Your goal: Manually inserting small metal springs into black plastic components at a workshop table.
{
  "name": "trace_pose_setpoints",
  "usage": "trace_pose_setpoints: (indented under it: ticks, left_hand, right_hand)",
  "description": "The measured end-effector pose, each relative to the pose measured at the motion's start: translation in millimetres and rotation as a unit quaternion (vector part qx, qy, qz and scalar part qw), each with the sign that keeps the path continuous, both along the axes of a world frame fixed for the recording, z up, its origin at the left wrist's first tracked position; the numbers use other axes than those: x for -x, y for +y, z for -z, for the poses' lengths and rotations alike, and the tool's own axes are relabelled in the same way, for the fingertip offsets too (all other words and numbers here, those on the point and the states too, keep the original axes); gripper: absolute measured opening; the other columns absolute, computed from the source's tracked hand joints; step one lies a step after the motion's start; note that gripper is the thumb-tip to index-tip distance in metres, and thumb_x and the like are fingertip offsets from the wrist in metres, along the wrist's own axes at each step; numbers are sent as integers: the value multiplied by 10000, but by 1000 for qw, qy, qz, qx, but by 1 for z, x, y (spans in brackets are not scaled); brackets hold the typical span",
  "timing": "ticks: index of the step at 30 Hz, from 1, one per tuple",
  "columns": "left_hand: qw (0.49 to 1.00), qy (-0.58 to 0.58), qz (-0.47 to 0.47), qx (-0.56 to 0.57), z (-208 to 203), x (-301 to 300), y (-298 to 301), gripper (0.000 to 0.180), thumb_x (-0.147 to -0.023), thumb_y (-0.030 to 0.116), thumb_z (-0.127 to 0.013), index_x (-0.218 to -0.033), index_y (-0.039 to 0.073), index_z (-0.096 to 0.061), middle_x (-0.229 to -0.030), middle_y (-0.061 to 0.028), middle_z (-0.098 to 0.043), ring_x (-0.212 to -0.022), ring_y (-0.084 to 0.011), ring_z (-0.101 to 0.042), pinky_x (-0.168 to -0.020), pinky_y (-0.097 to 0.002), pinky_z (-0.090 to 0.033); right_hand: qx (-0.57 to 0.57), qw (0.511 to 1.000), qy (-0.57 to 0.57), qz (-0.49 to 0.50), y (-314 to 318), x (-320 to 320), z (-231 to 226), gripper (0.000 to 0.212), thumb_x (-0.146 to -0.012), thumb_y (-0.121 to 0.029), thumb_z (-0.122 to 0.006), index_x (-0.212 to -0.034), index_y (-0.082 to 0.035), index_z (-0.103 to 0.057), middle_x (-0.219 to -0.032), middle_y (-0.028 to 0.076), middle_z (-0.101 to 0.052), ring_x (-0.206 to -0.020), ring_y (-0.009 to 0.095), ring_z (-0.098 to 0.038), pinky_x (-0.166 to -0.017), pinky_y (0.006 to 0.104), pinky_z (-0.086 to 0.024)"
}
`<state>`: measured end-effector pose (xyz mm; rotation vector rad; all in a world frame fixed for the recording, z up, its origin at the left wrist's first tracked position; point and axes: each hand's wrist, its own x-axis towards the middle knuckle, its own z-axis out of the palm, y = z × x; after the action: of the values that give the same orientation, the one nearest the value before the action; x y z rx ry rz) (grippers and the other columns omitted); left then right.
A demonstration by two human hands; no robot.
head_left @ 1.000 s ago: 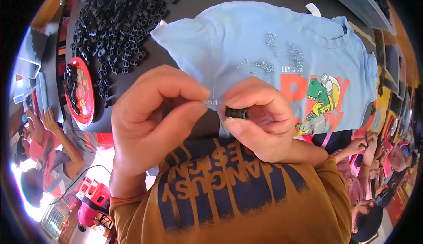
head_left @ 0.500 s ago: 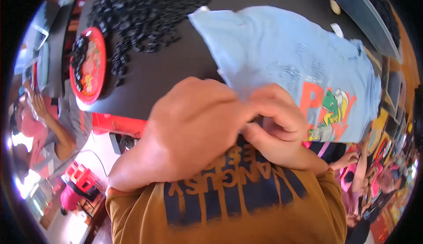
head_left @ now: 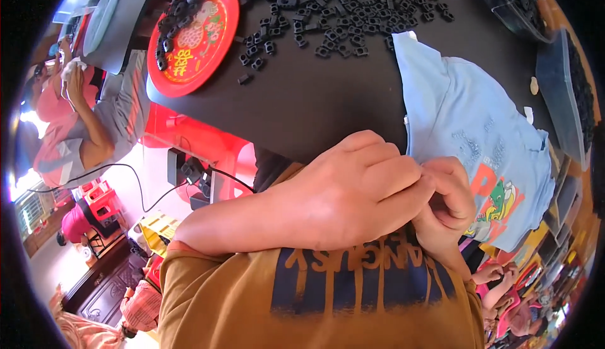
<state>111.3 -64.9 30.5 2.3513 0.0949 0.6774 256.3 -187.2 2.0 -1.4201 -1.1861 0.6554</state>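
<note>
My left hand (head_left: 362,188) is closed, its fingertips meeting those of my right hand (head_left: 449,197) close to my chest. The right thumb and index finger are curled into a pinch. Whatever lies between the fingertips is too small or hidden to make out. Just beyond the hands, a light blue T-shirt (head_left: 441,90) with a cartoon print lies spread over the table's front edge. Small clear bits (head_left: 467,144) are gathered in patches on the cloth. Farther off, many small black plastic parts (head_left: 343,8) are heaped on the dark table (head_left: 315,97).
A red patterned tray (head_left: 217,46) at the left holds more black parts. Plastic bins (head_left: 558,97) stand at the far right. Beneath the table are a red stool (head_left: 183,131) and black cables (head_left: 142,188). Other people (head_left: 82,122) sit to the left and right.
The view has shifted, so the table, tray and T-shirt appear farther right. My hands stay pinched together; the blur at the fingertips has gone.
</note>
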Motion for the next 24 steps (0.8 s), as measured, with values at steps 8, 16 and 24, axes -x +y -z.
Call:
trace_pose_setpoints:
  ticks: [8,16,24]
  left_hand:
    - [968,15,-247,-32,2,43,32,361,-649,6,-663,-1007,57,-673,-822,-46,-632,-777,-216,-585,-674,-317,-467]
    - [875,134,-458,-83,16,75,57,184,-777,25,-642,-959,-5,-640,-915,-137,-591,-795,-279,-591,-700,-331,-467]
    - [892,115,-418,126,7,59,40,152,-793,-26,-605,-939,-10,-644,-846,-83,-613,-782,-168,-584,-698,-259,-453]
  right_hand:
    - [49,997,59,-10,-5,1,-3,305,-729,53,-676,-1030,16,-642,-907,113,-598,-736,157,-565,-625,234,-432]
    - [3,998,61,-23,-4,1,1,295,-738,69,-664,-1028,31,-627,-948,131,-614,-817,185,-593,-692,256,-455]
    - [-50,991,122,-33,-2,-4,11,292,-735,62,-689,-1015,19,-622,-918,108,-611,-783,179,-570,-674,263,-438]
